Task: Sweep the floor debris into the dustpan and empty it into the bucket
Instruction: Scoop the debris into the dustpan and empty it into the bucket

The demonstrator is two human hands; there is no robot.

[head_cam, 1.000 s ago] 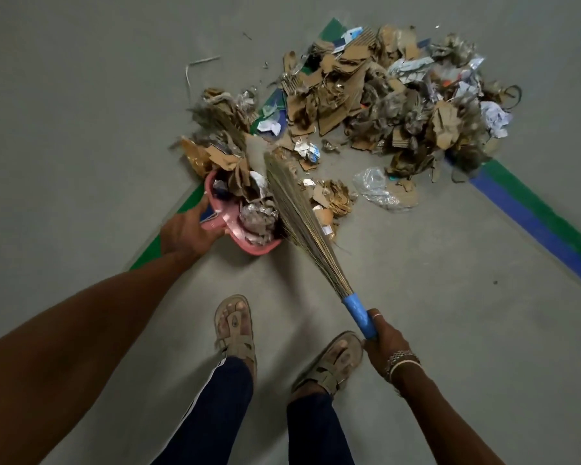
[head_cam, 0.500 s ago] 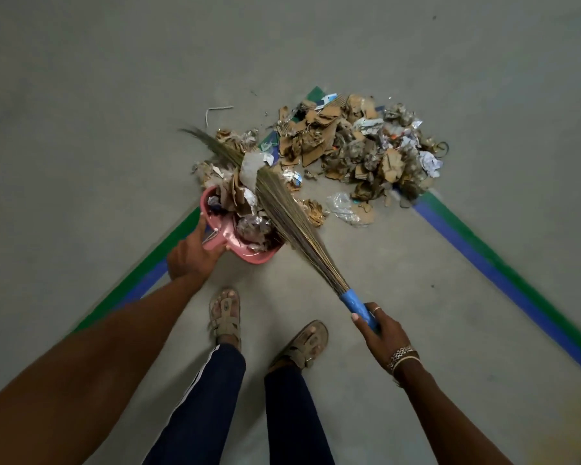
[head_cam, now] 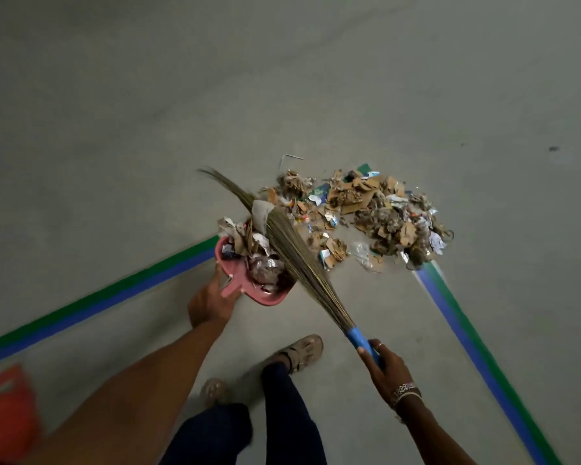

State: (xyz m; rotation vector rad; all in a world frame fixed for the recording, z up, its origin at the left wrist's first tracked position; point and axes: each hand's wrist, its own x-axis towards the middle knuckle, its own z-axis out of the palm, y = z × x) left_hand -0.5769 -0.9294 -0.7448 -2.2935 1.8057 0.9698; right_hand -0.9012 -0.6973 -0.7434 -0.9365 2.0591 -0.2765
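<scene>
Now the pink dustpan (head_cam: 249, 280), heaped with scraps, has risen off the floor in the left hand (head_cam: 212, 302)'s closed grip; the right hand (head_cam: 384, 364) clasps the grass broom (head_cam: 299, 260). Orange bucket (head_cam: 5, 414) waits at eight o'clock; debris pile (head_cam: 383, 213) remains at one o'clock.

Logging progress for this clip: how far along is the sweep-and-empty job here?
Partway through. Done: the pink dustpan is heaped with scraps. In hand: the left hand holds the dustpan while the right hand lays the broom over the load. Left: emptying it into the red bucket at lower left, and sweeping up the large debris pile on the floor.
</scene>
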